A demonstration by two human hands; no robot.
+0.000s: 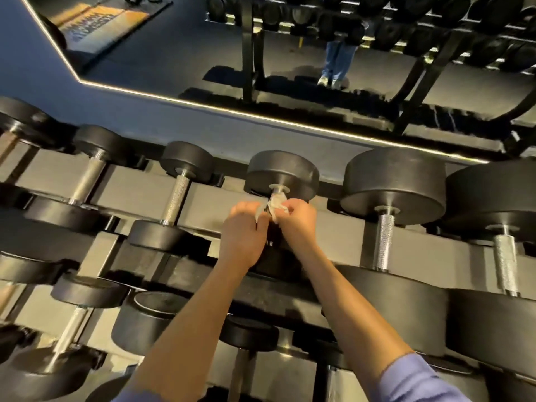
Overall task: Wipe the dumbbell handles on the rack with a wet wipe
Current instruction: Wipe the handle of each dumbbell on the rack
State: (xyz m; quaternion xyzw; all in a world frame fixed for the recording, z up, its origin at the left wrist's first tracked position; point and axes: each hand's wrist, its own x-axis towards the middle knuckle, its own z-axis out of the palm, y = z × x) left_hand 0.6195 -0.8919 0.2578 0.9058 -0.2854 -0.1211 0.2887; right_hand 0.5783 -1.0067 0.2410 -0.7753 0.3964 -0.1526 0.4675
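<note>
White wipe [277, 206] at one handle [275, 192], two grips (left grip [243, 233], right grip [298, 224])

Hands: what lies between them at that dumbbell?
The crumpled wet wipe, pinched by left hand and right hand over the dumbbell, in the head view.

I see a crumpled white wet wipe [277, 205] bunched between my fingers [291, 206], wrapped, I think, round the far end of a steel dumbbell handle [275, 195], its black round head [281, 172] just beyond my fingertips, grey rack [130, 181] beneath, bare knurled handles [177, 198] either side.
</note>
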